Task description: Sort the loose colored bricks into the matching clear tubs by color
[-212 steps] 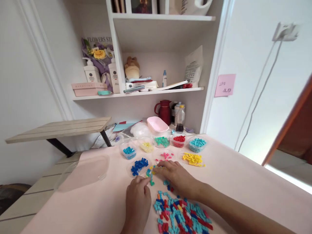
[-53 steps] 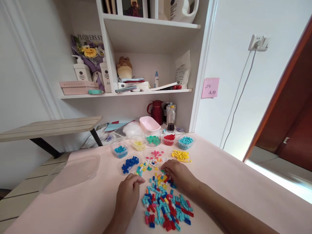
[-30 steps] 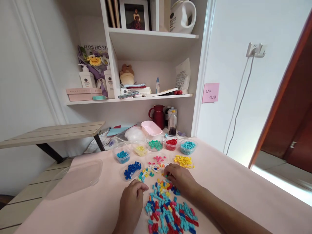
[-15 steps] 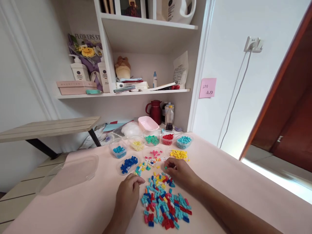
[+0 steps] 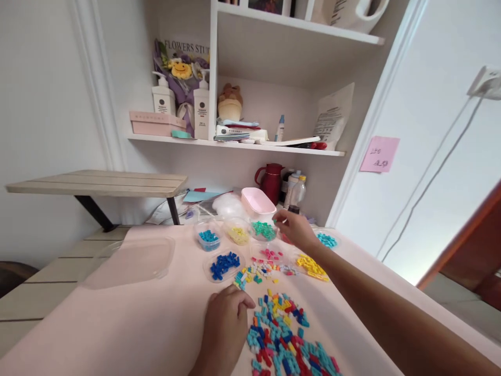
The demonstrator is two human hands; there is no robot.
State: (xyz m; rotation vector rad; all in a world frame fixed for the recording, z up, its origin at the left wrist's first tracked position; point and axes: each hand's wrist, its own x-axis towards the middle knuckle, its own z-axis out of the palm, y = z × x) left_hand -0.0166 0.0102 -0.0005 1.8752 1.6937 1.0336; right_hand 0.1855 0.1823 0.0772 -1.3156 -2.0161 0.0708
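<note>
My right hand (image 5: 293,228) reaches out over the far row of tubs and pinches a small green brick just right of the tub of green bricks (image 5: 262,230). My left hand (image 5: 227,326) rests on the pink table with fingers curled, nothing visible in it, touching the left edge of the mixed pile of small bricks (image 5: 287,337). A short spread of mixed bricks (image 5: 254,272) lies between the pile and the tubs. The red tub is hidden behind my right hand.
Sorted groups: light-blue tub (image 5: 208,238), pale-yellow tub (image 5: 238,234), turquoise tub (image 5: 326,240), dark-blue bricks on a lid (image 5: 224,263), pink bricks (image 5: 270,254), yellow bricks (image 5: 311,265). A large clear lid (image 5: 136,258) lies left. A pink box (image 5: 256,201), red jug (image 5: 271,183) and bottle (image 5: 299,190) stand behind.
My right hand lifted from the top of the mixed pile with a green brick and moved forward to the green tub. My left hand stayed put. The view swung left.
</note>
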